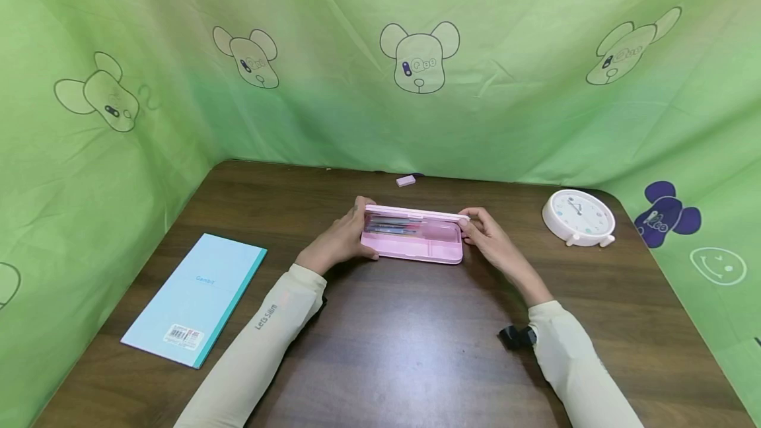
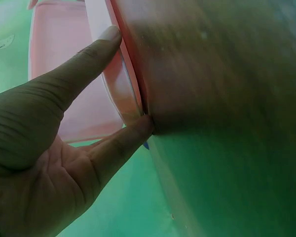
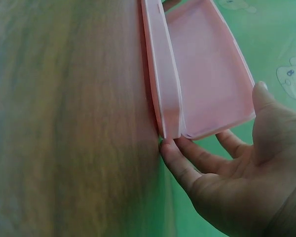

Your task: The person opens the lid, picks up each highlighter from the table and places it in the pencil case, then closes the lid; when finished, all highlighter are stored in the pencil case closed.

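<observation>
A pink pencil case (image 1: 444,251) lies on the table with its lid (image 1: 416,212) raised along the far side. Several slim pens (image 1: 392,224) lie in its left part; the compartments at the right show bare pink. My left hand (image 1: 341,236) grips the left end of the case, thumb on the near wall and fingers toward the back, as the left wrist view also shows. At the right end, my right hand (image 1: 493,243) holds the lid, its thumb at the lid's free edge (image 3: 253,85) and its fingertips (image 3: 168,144) by the hinge corner.
Beyond the case, a small pink eraser (image 1: 405,181) lies near the table's far edge. A white round clock (image 1: 579,216) rests at the right, and a light blue notebook (image 1: 196,289) at the left. Green printed cloth (image 1: 333,117) hangs around the wooden table (image 1: 404,349).
</observation>
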Motion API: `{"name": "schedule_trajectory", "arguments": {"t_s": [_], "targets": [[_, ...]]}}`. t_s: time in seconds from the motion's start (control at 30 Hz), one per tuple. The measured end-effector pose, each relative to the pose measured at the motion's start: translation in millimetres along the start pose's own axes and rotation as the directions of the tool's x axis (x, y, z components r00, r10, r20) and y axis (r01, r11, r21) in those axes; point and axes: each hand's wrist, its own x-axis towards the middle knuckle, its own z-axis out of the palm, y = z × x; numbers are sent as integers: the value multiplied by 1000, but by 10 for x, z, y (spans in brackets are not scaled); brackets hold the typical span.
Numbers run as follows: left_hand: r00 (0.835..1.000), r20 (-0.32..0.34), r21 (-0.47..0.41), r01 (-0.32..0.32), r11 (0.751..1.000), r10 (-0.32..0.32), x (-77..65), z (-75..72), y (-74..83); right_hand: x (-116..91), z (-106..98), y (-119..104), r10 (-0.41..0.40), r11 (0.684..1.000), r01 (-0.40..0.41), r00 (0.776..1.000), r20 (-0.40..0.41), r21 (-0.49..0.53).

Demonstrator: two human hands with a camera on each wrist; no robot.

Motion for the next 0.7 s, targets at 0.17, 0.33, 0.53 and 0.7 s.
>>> {"name": "schedule_trajectory", "arguments": {"t_s": [0.17, 0.33, 0.53, 0.7], "targets": [[998, -23, 19, -62, 998, 62, 131, 152, -327, -21, -25, 5, -7, 1000, 6, 1000, -1, -29], [1000, 19, 24, -15, 1000, 15, 116, 126, -298, -16, -54, 24, -44, 992, 46, 999, 25, -118], [998, 61, 73, 14, 997, -19, -12, -28, 8, 8, -79, 47, -71, 972, 89, 994, 87, -216], [997, 72, 119, -2, 993, -6, -33, -35, 29, -8, -76, 13, -55, 934, 87, 993, 101, -346]]}}
